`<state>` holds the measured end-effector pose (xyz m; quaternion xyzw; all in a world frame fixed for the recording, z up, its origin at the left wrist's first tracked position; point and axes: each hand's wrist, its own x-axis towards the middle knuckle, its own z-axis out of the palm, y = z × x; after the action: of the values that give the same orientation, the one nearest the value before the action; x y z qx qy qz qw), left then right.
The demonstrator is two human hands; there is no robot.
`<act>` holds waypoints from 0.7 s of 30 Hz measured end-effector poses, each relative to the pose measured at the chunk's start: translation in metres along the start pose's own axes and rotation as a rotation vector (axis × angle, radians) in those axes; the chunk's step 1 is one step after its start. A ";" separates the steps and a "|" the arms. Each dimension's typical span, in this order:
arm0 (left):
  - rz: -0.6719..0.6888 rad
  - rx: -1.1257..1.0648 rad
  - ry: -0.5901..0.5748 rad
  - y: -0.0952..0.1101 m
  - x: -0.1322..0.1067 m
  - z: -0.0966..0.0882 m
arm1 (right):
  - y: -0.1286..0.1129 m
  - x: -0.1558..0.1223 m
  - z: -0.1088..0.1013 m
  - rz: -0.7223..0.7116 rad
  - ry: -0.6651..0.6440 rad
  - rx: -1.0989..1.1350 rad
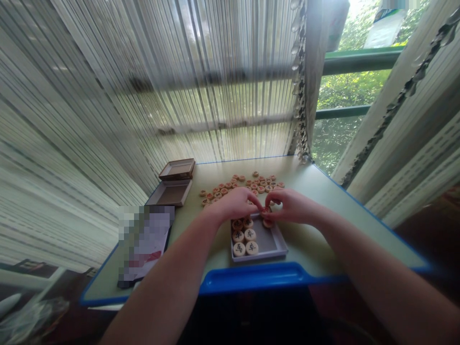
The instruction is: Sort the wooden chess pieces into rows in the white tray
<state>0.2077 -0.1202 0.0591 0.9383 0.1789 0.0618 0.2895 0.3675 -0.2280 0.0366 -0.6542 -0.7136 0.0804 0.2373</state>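
Note:
A shallow light box tray (266, 245) lies near the table's front edge. Round wooden Chinese chess pieces with dark characters, such as one piece (250, 235), stand in two columns along its left side. Over the tray's far right corner my right hand (289, 205) pinches a red-marked Chinese chess piece (266, 211) between thumb and fingers. Another piece (267, 224) sits just below it. My left hand (239, 203) reaches in from the left, fingers closed together, with its fingertips against the same red-marked piece. The left hand covers part of the tray's far edge.
Many loose chess pieces (260, 189) are scattered across the table (323, 239) beyond my hands. Two open box parts, a brown one (178, 167) and a lighter one (170, 192), lie at the back left. A blurred-out flat item (147, 244) is at left. Striped curtains (215, 96) hang behind.

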 end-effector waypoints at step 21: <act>-0.139 0.016 0.117 -0.010 -0.002 -0.010 | 0.029 0.008 0.000 0.149 0.082 -0.035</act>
<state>0.2007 -0.1081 0.0614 0.9207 0.2606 0.0948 0.2747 0.3929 -0.2163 0.0258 -0.7125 -0.6539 0.0586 0.2479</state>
